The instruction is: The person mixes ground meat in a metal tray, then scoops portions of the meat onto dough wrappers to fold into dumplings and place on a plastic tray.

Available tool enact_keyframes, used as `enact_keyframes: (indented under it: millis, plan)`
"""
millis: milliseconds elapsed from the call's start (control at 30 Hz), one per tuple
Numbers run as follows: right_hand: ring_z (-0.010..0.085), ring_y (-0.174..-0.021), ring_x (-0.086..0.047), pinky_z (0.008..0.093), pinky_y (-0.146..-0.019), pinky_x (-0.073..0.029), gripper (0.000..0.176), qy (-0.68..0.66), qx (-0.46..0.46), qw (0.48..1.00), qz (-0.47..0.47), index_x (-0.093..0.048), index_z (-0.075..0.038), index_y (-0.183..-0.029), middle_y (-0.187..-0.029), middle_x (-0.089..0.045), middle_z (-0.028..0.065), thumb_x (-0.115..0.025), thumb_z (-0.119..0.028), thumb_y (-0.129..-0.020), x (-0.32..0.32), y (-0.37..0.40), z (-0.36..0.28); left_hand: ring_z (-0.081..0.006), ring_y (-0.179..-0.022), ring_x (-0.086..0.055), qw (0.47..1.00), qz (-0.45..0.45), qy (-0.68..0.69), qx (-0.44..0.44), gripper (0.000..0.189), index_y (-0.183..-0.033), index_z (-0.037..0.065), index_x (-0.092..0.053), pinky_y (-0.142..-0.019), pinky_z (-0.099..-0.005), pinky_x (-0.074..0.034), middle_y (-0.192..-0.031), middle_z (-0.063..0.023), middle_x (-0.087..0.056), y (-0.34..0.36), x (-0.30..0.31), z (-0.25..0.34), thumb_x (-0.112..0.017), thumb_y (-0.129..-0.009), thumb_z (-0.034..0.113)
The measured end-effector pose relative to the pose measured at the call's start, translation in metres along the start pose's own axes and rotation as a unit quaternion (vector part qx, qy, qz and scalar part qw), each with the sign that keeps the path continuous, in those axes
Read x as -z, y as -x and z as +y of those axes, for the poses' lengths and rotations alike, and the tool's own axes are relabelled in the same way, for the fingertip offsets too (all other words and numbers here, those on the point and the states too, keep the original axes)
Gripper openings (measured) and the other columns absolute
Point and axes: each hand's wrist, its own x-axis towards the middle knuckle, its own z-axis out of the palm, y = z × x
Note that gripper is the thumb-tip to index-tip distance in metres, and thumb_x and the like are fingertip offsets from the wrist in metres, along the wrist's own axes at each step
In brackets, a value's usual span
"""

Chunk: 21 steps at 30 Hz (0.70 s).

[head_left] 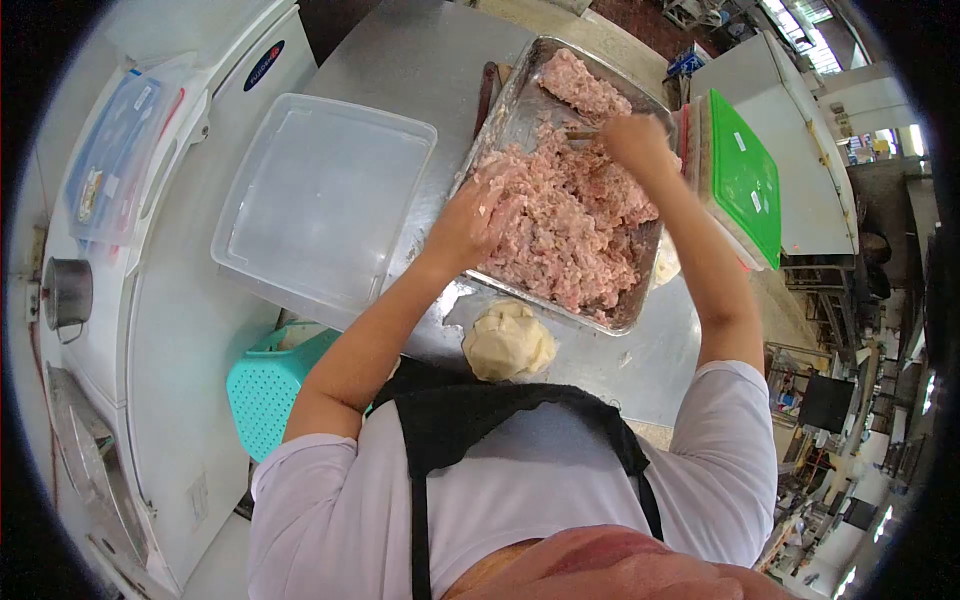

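A metal tray (641, 300) holds a spread of pink minced meat (570, 235), with a separate lump near its far end. At the tray's left side my left hand (468, 228) is cupped around some of the meat, its fingers partly hidden. My right hand (638, 145), slightly blurred, is closed over the upper right of the tray around a thin brown tool (583, 134), whose tip reaches the meat. Just below the tray, near the black apron, a pale dough-like ball (508, 341) rests on the metal table (650, 370).
Left of the tray lies a translucent plastic container (325, 200). A green-lidded box (743, 180) stands to the right. Below left is a turquoise perforated basket (265, 395), beside a white appliance (190, 330). Another pale lump (666, 262) shows past the tray's right edge.
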Motion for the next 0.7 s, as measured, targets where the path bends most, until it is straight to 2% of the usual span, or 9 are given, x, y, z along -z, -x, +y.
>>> enact_keyframes:
  millis: [100,200,267,333,400,467,500,567,700]
  plan:
    - [0.0263,-0.066,-0.069,0.0390,-0.054,-0.054,0.011,-0.008,0.079,0.997,-0.019,-0.070,-0.009,-0.073,-0.071,-0.068,0.0120,-0.060,-0.012,-0.074,0.021,0.040,-0.063,-0.0382,-0.122,-0.046,0.999,-0.011,-0.033,-0.030,0.039,-0.131,0.003,-0.047,-0.103,-0.0430,-0.037,-0.134,-0.0198,-0.048,0.003,0.005,-0.004,-0.048,-0.093,0.013]
    - [0.0266,-0.066,-0.069,0.0392,-0.054,-0.054,0.012,-0.058,0.129,0.990,-0.024,-0.070,-0.008,-0.071,-0.069,-0.068,0.0124,-0.059,-0.012,-0.075,0.058,0.051,-0.035,-0.0384,-0.123,-0.046,1.000,-0.028,-0.009,-0.011,0.038,-0.130,0.004,-0.048,-0.104,-0.0428,-0.037,-0.134,-0.0201,-0.048,-0.002,0.005,0.000,-0.048,-0.093,0.014]
    - [0.0265,-0.067,-0.069,0.0385,-0.054,-0.054,0.012,-0.007,0.048,0.998,-0.036,-0.070,-0.009,-0.070,-0.069,-0.068,0.0115,-0.059,-0.012,-0.075,0.041,0.025,0.003,-0.0385,-0.123,-0.046,0.999,-0.010,0.039,0.023,0.038,-0.130,0.004,-0.048,-0.104,-0.0425,-0.036,-0.135,-0.0202,-0.047,-0.003,0.005,0.000,-0.048,-0.093,0.014]
    - [0.0288,-0.066,-0.068,0.0403,-0.054,-0.053,0.017,0.014,-0.004,0.999,0.035,-0.069,-0.009,-0.069,-0.070,-0.067,0.0119,-0.058,-0.018,-0.079,0.022,0.000,0.031,-0.0380,-0.124,-0.045,1.000,0.000,0.022,0.017,0.038,-0.131,0.004,-0.048,-0.105,-0.0422,-0.035,-0.136,-0.0195,-0.046,-0.001,0.003,-0.002,-0.047,-0.094,0.014]
    - [0.0290,-0.066,-0.068,0.0404,-0.054,-0.053,0.017,0.010,0.001,1.000,0.024,-0.069,-0.008,-0.069,-0.070,-0.067,0.0124,-0.058,-0.018,-0.079,-0.030,-0.025,0.035,-0.0377,-0.125,-0.045,1.000,0.002,0.021,0.007,0.038,-0.131,0.005,-0.048,-0.105,-0.0420,-0.035,-0.137,-0.0194,-0.046,0.000,0.003,-0.003,-0.047,-0.094,0.014]
    - [0.0288,-0.065,-0.068,0.0400,-0.055,-0.054,0.017,-0.023,0.038,0.998,-0.032,-0.069,-0.007,-0.069,-0.071,-0.067,0.0128,-0.058,-0.017,-0.078,-0.029,-0.018,0.012,-0.0373,-0.125,-0.044,1.000,-0.003,0.020,-0.009,0.038,-0.131,0.005,-0.048,-0.106,-0.0417,-0.035,-0.137,-0.0192,-0.045,-0.001,0.005,-0.003,-0.047,-0.094,0.014]
    - [0.0283,-0.066,-0.068,0.0396,-0.055,-0.054,0.017,-0.049,0.077,0.993,-0.073,-0.069,-0.007,-0.069,-0.071,-0.067,0.0129,-0.058,-0.016,-0.078,0.004,-0.001,-0.022,-0.0369,-0.126,-0.044,1.000,0.008,0.027,-0.002,0.038,-0.131,0.005,-0.048,-0.106,-0.0416,-0.034,-0.138,-0.0191,-0.045,-0.003,0.006,-0.001,-0.046,-0.094,0.014]
    - [0.0269,-0.069,-0.069,0.0374,-0.056,-0.055,0.011,0.013,0.103,0.994,-0.029,-0.071,-0.007,-0.075,-0.076,-0.069,0.0129,-0.061,-0.010,-0.073,0.056,0.038,-0.073,-0.0366,-0.127,-0.043,0.999,0.018,0.039,0.009,0.038,-0.131,0.004,-0.048,-0.106,-0.0414,-0.034,-0.138,-0.0190,-0.045,-0.002,0.006,0.000,-0.046,-0.095,0.014]
    - [0.0272,-0.069,-0.069,0.0383,-0.056,-0.055,0.010,-0.041,0.050,0.996,-0.059,-0.071,-0.006,-0.074,-0.075,-0.069,0.0130,-0.061,-0.009,-0.073,0.034,0.008,-0.012,-0.0365,-0.127,-0.043,0.999,0.009,0.047,0.018,0.038,-0.132,0.005,-0.048,-0.107,-0.0412,-0.033,-0.138,-0.0194,-0.045,-0.003,0.006,0.000,-0.045,-0.095,0.013]
